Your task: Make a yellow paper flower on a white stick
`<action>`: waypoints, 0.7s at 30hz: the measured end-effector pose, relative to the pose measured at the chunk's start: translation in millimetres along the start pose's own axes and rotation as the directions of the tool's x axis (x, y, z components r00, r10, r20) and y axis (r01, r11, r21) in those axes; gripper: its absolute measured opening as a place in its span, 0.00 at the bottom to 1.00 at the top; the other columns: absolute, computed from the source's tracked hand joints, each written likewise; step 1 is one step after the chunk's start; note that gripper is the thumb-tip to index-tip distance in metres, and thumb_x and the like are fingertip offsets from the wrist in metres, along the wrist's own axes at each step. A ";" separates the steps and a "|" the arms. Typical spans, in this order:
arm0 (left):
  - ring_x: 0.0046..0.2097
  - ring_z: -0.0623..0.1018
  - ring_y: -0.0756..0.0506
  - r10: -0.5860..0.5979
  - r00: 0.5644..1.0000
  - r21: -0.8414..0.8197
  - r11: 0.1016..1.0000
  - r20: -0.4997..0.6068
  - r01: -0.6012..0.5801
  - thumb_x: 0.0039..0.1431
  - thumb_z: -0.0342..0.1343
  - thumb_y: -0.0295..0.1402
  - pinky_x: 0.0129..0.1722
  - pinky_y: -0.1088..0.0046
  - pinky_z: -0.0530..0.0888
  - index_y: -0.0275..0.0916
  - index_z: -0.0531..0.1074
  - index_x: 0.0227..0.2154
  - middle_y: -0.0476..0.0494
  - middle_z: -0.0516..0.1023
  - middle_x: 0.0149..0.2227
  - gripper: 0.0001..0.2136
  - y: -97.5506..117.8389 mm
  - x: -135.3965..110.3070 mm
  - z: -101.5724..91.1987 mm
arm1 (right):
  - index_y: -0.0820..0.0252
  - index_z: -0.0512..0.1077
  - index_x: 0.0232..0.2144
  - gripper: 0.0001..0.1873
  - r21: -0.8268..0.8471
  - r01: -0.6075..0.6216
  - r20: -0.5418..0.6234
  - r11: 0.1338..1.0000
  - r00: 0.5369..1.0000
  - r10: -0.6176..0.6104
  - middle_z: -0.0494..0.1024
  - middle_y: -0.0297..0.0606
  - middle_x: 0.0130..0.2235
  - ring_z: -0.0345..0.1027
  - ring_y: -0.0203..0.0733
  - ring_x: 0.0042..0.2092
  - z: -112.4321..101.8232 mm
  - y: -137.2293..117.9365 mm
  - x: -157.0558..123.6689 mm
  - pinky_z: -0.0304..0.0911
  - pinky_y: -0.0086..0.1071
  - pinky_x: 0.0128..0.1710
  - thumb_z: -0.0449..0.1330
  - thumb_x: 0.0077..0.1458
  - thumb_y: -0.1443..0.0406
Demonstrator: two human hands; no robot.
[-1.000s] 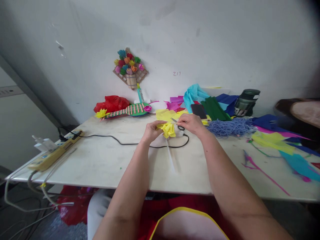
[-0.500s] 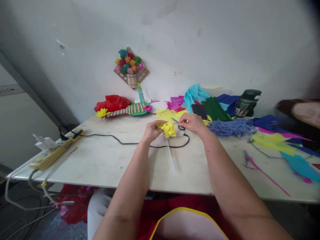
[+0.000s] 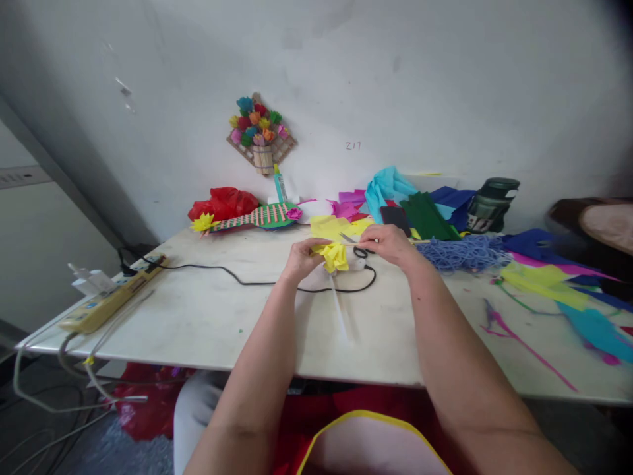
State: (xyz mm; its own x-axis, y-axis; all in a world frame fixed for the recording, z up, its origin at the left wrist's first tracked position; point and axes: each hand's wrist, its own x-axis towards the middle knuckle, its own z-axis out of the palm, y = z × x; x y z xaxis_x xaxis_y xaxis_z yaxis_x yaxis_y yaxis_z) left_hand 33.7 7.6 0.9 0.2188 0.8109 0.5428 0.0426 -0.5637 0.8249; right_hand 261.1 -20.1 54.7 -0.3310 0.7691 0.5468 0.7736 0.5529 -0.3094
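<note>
My left hand (image 3: 302, 259) is closed on a yellow paper flower (image 3: 333, 256), gripping it from the left side. From the flower a thin pale stick (image 3: 352, 245) runs to the right, and my right hand (image 3: 388, 243) pinches it. The stick's other end shows past the right hand. Scissors (image 3: 361, 253) lie on the table beside the right fingertips, partly hidden by them. Below the flower is a pale tool that looks like a glue gun (image 3: 357, 264), with a translucent rod (image 3: 339, 310) pointing toward me and a black cord.
A yellow power strip (image 3: 111, 297) sits at the left edge, its black cord crossing the table (image 3: 198, 323). Behind are a paper guitar-like craft (image 3: 267, 216), a red bag (image 3: 225, 203), a phone (image 3: 394, 219) and crepe paper (image 3: 428, 214). Blue shredded strands (image 3: 457, 254) lie right.
My right hand has shifted slightly right along the stick, and more of the stick and scissors shows. The left hand and flower have stayed almost in place.
</note>
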 end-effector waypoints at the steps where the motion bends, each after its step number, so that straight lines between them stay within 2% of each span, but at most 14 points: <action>1: 0.39 0.77 0.46 -0.001 1.000 -0.001 1.000 0.002 0.001 0.39 0.59 0.23 0.39 0.71 0.73 0.36 0.77 0.35 0.41 0.79 0.39 0.15 0.1 -0.1 0.0 | 0.58 0.75 0.23 0.06 0.008 -0.006 0.005 1.000 1.000 0.005 0.79 0.35 0.33 0.70 0.39 0.37 -1.1 -0.1 -0.2 0.58 0.29 0.32 0.60 0.49 0.65; 7: 0.39 0.77 0.45 -0.024 1.000 -0.028 0.999 0.015 0.025 0.39 0.59 0.23 0.40 0.70 0.73 0.35 0.77 0.35 0.40 0.79 0.39 0.16 -1.1 -0.5 -0.7 | 0.58 0.74 0.23 0.04 0.034 -0.097 -0.002 0.995 0.995 0.097 0.78 0.35 0.31 0.69 0.39 0.35 -4.5 -0.2 -1.6 0.59 0.30 0.33 0.61 0.47 0.66; 13: 0.39 0.77 0.46 -0.023 1.000 -0.045 0.999 0.007 0.023 0.39 0.60 0.25 0.40 0.70 0.73 0.36 0.77 0.35 0.41 0.79 0.39 0.15 -0.5 -0.1 -0.9 | 0.58 0.73 0.21 0.04 0.083 -0.106 -0.004 0.991 0.994 0.107 0.77 0.35 0.29 0.68 0.39 0.33 -2.0 14.3 -3.2 0.59 0.30 0.31 0.61 0.45 0.65; 21: 0.38 0.76 0.47 0.011 1.000 -0.013 1.000 -0.023 -0.011 0.38 0.61 0.25 0.37 0.73 0.72 0.36 0.77 0.36 0.43 0.79 0.37 0.16 0.0 0.8 -1.0 | 0.60 0.74 0.22 0.07 0.251 -0.233 0.001 0.940 0.971 0.240 0.77 0.37 0.27 0.68 0.39 0.31 -1.4 23.3 -6.8 0.61 0.31 0.32 0.62 0.42 0.62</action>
State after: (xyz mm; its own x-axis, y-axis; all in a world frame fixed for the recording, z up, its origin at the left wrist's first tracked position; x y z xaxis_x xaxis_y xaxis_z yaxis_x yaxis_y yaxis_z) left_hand 32.8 8.4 1.5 0.1963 0.8080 0.5554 0.0271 -0.5707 0.8207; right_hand 282.2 -13.0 44.8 -0.1364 0.8797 0.4556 0.6682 0.4212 -0.6132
